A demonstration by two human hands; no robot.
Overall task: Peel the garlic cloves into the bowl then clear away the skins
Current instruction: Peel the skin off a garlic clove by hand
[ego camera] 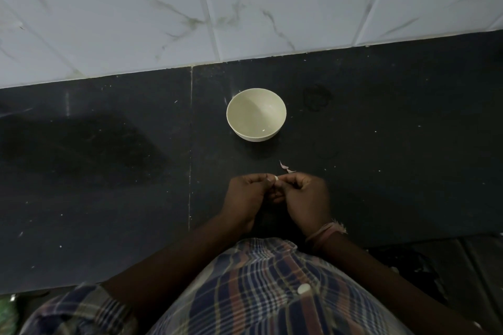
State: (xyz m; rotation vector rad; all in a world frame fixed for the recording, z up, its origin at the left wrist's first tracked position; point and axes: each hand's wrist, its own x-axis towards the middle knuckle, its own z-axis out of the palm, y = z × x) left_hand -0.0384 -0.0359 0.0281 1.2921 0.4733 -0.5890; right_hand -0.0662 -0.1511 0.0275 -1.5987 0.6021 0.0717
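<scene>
Grip: left hand [246, 194] and right hand [306, 196] pinch garlic clove [276, 178] over counter [109, 171]. Advice: steady clove, strip skin gently, drop into bowl [255, 133].

No legible text.
Bowl [256, 114], countertop [109, 171], wall tiles [136, 8] and checked shirt [258, 294] carry no readable lettering, label, brand or number (tile markings are veining only, not script).

Cream bowl [256, 114], seemingly black counter [109, 171].
</scene>
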